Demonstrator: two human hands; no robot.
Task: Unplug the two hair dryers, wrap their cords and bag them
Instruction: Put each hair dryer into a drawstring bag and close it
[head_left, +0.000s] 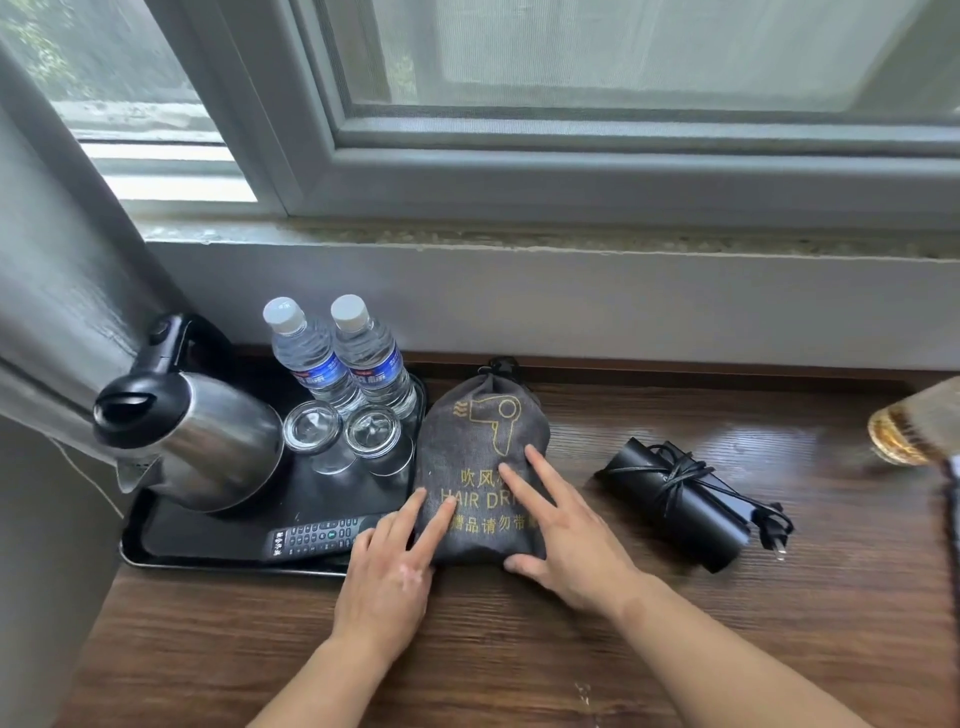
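A dark grey drawstring bag (480, 441), printed with a gold hair dryer drawing and "HAIR DRIER", lies full and drawn closed on the wooden table (519, 649). My left hand (387, 577) rests straight fingers on its lower left edge. My right hand (566, 540) lies flat on its lower right, fingers spread, thumb at the bottom edge. To the right lies a black folded hair dryer (680, 506) with its cord wrapped around it and the plug (774, 545) loose at its end.
A black tray (218, 545) at the left carries a steel kettle (192, 441), two water bottles (337, 358), two upturned glasses (343, 434) and a remote control (322, 535). A curtain hangs far left. A blurred amber object (909, 426) is at the right edge.
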